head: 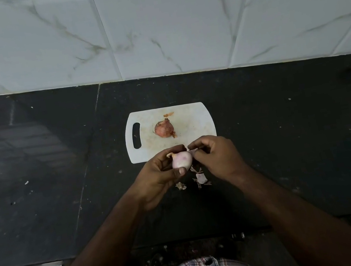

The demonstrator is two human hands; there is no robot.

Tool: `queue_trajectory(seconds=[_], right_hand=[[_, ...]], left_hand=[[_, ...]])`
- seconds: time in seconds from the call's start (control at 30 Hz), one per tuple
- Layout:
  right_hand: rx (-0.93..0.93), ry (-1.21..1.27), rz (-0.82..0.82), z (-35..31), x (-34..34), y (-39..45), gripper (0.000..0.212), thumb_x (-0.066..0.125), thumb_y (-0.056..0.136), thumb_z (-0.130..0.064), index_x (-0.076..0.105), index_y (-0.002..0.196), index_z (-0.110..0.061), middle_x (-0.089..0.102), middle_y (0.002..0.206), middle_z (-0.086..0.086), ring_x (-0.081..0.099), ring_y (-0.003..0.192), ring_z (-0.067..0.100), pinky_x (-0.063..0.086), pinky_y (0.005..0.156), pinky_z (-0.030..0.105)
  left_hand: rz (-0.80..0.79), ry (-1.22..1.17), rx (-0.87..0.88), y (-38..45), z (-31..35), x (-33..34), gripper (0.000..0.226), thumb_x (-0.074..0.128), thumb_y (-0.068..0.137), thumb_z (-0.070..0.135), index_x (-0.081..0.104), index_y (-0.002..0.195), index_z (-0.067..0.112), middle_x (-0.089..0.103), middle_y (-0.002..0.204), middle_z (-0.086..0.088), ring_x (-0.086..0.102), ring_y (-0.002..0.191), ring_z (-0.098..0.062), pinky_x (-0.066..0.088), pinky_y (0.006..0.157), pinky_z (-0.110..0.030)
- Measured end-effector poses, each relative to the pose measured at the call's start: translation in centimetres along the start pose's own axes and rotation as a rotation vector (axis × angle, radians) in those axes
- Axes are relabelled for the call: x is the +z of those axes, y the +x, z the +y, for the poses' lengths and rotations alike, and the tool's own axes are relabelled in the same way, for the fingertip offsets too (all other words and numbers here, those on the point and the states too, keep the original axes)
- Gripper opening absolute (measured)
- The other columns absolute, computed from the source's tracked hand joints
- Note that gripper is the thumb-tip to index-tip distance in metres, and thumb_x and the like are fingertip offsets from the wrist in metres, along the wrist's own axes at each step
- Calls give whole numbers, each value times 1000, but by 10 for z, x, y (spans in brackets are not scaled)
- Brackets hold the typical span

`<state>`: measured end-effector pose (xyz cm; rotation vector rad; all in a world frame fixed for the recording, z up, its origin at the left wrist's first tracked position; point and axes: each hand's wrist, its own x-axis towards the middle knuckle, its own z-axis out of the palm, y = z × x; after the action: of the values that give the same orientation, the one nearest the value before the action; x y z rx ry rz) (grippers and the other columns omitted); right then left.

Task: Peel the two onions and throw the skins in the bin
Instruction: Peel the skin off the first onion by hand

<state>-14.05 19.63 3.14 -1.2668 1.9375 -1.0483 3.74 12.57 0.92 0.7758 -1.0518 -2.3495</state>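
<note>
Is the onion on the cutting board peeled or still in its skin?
Still in its skin: the onion on the white cutting board is covered in dry orange-brown skin, with root and stem ends attached.

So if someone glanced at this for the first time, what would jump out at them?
Probably the two hands at centre: the left hand grips a pale, mostly peeled onion while the right hand pinches skin at its side. Behind them an unpeeled onion sits on a white board, and skins lie on the dark counter.
</note>
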Motion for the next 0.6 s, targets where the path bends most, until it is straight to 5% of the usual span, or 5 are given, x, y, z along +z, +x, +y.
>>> queue_trajectory(seconds=[0.1,0.33,0.6], right_hand=[[45,80,46,3,3,0,15,69,85,-13,75,95,-22,75,83,-4,73,69,12,63,68,40],[11,125,54,-3,8,-6,15,71,86,-11,75,98,-18,74,83,-4,71,71,7,57,60,20],[-22,-22,134,-3,12,-4,16,71,85,-12,75,99,-18,72,82,-9,67,76,-2,53,65,11]], left_hand=[[-1,-77,2,1,-1,-3,61,63,82,-17,53,137,6,63,134,-17,64,117,-32,57,92,-36],[187,-10,-33,5,0,0,58,77,74,0,58,129,4,62,132,-23,69,108,-34,59,81,-32],[130,45,-18,-1,-1,-1,51,68,84,-10,57,131,4,64,129,-21,69,107,-29,58,81,-31]])
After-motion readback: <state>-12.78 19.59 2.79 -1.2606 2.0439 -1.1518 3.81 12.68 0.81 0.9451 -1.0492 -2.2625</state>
